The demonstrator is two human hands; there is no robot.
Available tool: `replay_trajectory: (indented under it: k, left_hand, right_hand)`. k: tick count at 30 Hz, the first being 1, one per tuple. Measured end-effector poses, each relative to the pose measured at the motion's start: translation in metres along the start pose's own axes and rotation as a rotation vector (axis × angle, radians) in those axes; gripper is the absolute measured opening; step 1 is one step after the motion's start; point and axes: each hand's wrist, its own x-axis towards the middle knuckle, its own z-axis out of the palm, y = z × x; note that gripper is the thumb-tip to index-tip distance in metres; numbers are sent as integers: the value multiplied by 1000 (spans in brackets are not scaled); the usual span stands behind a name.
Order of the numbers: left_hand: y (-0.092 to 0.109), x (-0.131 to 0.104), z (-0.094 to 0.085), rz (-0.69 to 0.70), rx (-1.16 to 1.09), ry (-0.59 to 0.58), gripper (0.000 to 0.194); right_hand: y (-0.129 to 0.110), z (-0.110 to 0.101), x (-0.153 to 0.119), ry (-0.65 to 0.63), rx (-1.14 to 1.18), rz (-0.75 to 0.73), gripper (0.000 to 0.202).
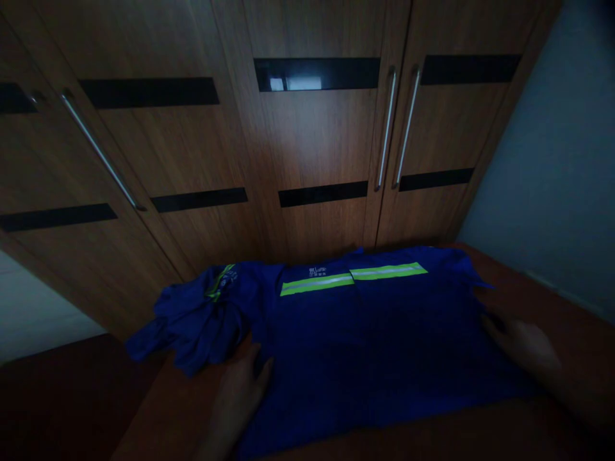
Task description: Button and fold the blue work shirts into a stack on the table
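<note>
A dark blue work jacket [375, 339] lies spread flat, with yellow-green and silver reflective strips across its chest and small white print above the left strip. Its left sleeve [202, 320] is bunched up, with a reflective band and a badge showing. My left hand [243, 387] rests at the jacket's left edge, thumb and fingers apart. At the right edge is my right hand [521, 339], its thumb also apart from the fingers. Neither hand visibly grips the cloth, though dim light blurs the fingertips.
Under the jacket is a reddish-brown surface [576, 326]. Just behind it stands a wooden wardrobe [317, 141] with black strips and long metal handles [387, 128]. A pale wall [552, 192] rises at the right.
</note>
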Motion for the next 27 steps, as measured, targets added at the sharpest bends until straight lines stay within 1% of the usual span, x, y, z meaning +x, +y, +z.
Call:
replay_trajectory:
  k: [3, 6, 9, 11, 14, 17, 20, 24, 27]
  left_hand:
    - [-2, -11, 2, -7, 25, -30, 40]
    - [-4, -23, 2, -16, 13, -44, 42]
    - [-3, -34, 1, -7, -18, -46, 38]
    - [-2, -41, 0, 7, -51, -48, 36]
    - [-2, -44, -2, 11, -81, -65, 35]
    - [0, -40, -7, 1, -95, -102, 37]
    - [5, -31, -11, 19, -132, -145, 38]
    - [9, -17, -13, 20, -160, -138, 35]
    - [7, -8, -11, 34, -135, -150, 36]
  right_hand:
    - [8, 2, -11, -13, 1, -2, 55]
    - [19, 3, -21, -37, 9, 35, 56]
    - [29, 3, -31, -37, 17, 79, 56]
    - [34, 2, -36, -24, 27, 88, 53]
    - [38, -2, -40, -27, 57, 103, 48]
    - [35, -8, -37, -58, 83, 116, 48]
    - [27, -14, -26, -80, 82, 114, 53]
    - [18, -17, -7, -145, 66, 116, 58]
    - [16, -15, 3, -139, 67, 71, 52]
